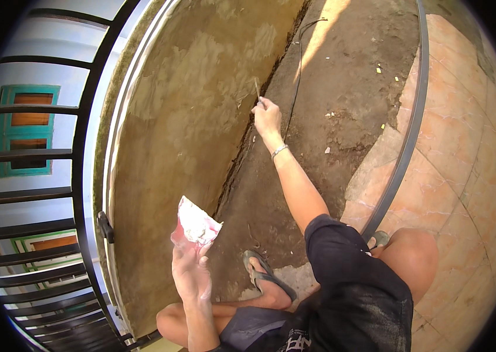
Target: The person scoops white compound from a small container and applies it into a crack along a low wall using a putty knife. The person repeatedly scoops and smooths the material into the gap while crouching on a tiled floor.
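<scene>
My left hand [191, 276], dusted white, is closed round the lower part of a pinkish, pointed piece of thin sheet or bag [200, 226] loaded with thick white paste. My right hand [268, 121] reaches far forward, its fingers wrapped round a slim putty knife [257, 88]. The blade is seen nearly edge-on, close to the brown wall [166, 135]; whether it touches cannot be made out. Paler, uneven smears mark the wall's surface, mostly in its upper part.
A black metal fence [85, 88] rises along the wall's left. Bare soil [347, 88] with a dark cable [299, 76] and small scraps lies along the wall's foot. On the right, a dark metal rail [409, 138] borders orange tiles [450, 146]. My sandalled foot [267, 276] rests below.
</scene>
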`<move>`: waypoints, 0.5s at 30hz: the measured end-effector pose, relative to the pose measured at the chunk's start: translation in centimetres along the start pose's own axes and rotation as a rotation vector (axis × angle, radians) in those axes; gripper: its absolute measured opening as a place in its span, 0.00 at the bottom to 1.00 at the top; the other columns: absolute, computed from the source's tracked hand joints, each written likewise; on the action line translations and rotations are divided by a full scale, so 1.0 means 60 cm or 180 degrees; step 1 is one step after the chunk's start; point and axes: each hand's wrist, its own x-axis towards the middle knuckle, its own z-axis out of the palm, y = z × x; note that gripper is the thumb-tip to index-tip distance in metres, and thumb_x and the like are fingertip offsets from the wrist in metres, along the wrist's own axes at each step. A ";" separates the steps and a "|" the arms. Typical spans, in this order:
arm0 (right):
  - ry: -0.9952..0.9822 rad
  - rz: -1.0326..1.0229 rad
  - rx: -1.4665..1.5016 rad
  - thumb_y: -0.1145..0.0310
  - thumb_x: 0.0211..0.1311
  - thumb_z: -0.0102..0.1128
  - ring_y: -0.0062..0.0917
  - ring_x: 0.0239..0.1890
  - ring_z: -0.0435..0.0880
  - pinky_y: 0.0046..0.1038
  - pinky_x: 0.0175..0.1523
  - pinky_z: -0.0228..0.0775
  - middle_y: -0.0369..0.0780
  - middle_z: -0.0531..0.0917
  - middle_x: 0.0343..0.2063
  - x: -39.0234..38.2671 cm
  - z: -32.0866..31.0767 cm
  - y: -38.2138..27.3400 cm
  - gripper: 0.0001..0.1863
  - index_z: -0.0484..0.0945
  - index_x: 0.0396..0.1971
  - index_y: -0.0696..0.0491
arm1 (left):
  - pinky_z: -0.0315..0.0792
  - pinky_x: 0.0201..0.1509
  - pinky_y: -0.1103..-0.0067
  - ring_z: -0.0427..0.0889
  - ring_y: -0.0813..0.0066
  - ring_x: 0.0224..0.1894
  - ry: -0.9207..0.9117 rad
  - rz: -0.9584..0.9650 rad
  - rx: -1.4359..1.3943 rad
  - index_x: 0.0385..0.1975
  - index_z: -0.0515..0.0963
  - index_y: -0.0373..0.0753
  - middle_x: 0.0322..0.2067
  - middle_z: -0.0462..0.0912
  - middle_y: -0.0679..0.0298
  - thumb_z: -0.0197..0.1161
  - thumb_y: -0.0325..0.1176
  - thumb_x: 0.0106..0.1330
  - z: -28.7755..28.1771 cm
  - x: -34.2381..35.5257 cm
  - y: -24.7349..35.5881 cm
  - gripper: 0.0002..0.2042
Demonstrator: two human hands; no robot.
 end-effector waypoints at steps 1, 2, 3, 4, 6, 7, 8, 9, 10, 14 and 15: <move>0.0326 -0.0057 -0.0098 0.67 0.62 0.57 0.49 0.51 0.87 0.41 0.58 0.77 0.58 0.87 0.44 0.035 -0.001 0.000 0.21 0.84 0.52 0.60 | 0.86 0.42 0.82 0.89 0.64 0.46 0.0073 -0.0028 0.0030 0.67 0.65 0.27 0.56 0.82 0.53 0.52 0.19 0.69 -0.002 -0.004 0.000 0.25; 0.0535 -0.0021 -0.0212 0.68 0.60 0.57 0.50 0.50 0.87 0.42 0.57 0.77 0.57 0.88 0.43 0.067 0.000 -0.003 0.19 0.85 0.48 0.60 | 0.87 0.42 0.82 0.89 0.64 0.46 0.0086 -0.0016 0.0039 0.67 0.66 0.27 0.55 0.82 0.53 0.52 0.19 0.69 -0.005 -0.008 0.002 0.25; 0.0635 0.0003 -0.0183 0.69 0.58 0.57 0.52 0.47 0.87 0.43 0.54 0.78 0.57 0.88 0.39 0.090 0.004 -0.008 0.16 0.86 0.42 0.60 | 0.87 0.43 0.82 0.89 0.65 0.46 0.0096 -0.0006 0.0057 0.67 0.66 0.28 0.55 0.82 0.53 0.52 0.18 0.69 -0.008 -0.011 0.004 0.25; 0.0344 -0.0099 -0.0315 0.69 0.58 0.57 0.52 0.46 0.87 0.43 0.53 0.78 0.57 0.87 0.38 0.102 0.008 -0.012 0.15 0.86 0.40 0.61 | 0.87 0.43 0.82 0.89 0.65 0.46 0.0088 0.0007 0.0044 0.66 0.66 0.28 0.55 0.83 0.53 0.52 0.18 0.69 -0.011 -0.013 0.005 0.24; 0.0068 -0.0350 -0.0440 0.69 0.59 0.57 0.53 0.46 0.86 0.44 0.51 0.78 0.58 0.86 0.36 0.087 0.017 -0.018 0.14 0.85 0.37 0.62 | 0.87 0.43 0.83 0.89 0.66 0.46 0.0092 0.0007 0.0005 0.66 0.67 0.28 0.54 0.83 0.54 0.52 0.19 0.69 -0.013 -0.017 0.003 0.24; 0.0009 -0.0655 -0.0360 0.69 0.59 0.57 0.53 0.46 0.86 0.43 0.51 0.78 0.59 0.86 0.36 0.062 0.020 -0.019 0.13 0.85 0.36 0.63 | 0.87 0.43 0.83 0.89 0.66 0.46 0.0101 -0.0009 0.0023 0.66 0.67 0.28 0.54 0.83 0.54 0.52 0.19 0.69 -0.012 -0.016 0.002 0.23; -0.0311 -0.0770 -0.0395 0.66 0.61 0.60 0.45 0.46 0.90 0.38 0.51 0.79 0.59 0.87 0.37 0.027 0.021 -0.017 0.20 0.85 0.50 0.61 | 0.87 0.43 0.83 0.89 0.66 0.45 0.0110 -0.0035 0.0035 0.65 0.67 0.28 0.54 0.83 0.54 0.52 0.19 0.69 -0.011 -0.014 0.000 0.23; -0.0685 -0.0746 -0.0373 0.65 0.62 0.60 0.45 0.46 0.90 0.37 0.51 0.79 0.59 0.87 0.38 -0.014 0.018 -0.013 0.22 0.84 0.52 0.62 | 0.87 0.42 0.84 0.89 0.66 0.45 0.0059 -0.0047 0.0030 0.65 0.68 0.28 0.54 0.83 0.55 0.52 0.19 0.69 -0.009 -0.013 -0.003 0.23; -0.1118 -0.0643 -0.0370 0.65 0.63 0.60 0.44 0.46 0.90 0.35 0.51 0.79 0.59 0.87 0.38 -0.052 0.012 -0.007 0.22 0.83 0.53 0.62 | 0.87 0.42 0.84 0.89 0.67 0.45 0.0115 -0.0076 0.0046 0.65 0.68 0.28 0.54 0.83 0.55 0.52 0.19 0.69 -0.006 -0.012 -0.004 0.23; -0.0860 -0.0321 -0.0377 0.68 0.62 0.63 0.38 0.47 0.91 0.34 0.52 0.80 0.54 0.89 0.41 -0.096 -0.029 0.018 0.21 0.84 0.53 0.60 | 0.87 0.42 0.84 0.89 0.67 0.45 0.0073 -0.0066 0.0073 0.65 0.67 0.28 0.53 0.83 0.55 0.51 0.19 0.69 0.004 -0.005 -0.004 0.23; -0.0678 0.0178 -0.0509 0.68 0.62 0.64 0.37 0.47 0.91 0.33 0.53 0.80 0.53 0.89 0.42 -0.075 -0.036 0.021 0.21 0.84 0.53 0.60 | 0.86 0.42 0.84 0.89 0.67 0.46 0.0078 -0.0038 0.0112 0.65 0.67 0.28 0.53 0.83 0.55 0.51 0.19 0.70 0.005 -0.006 -0.002 0.23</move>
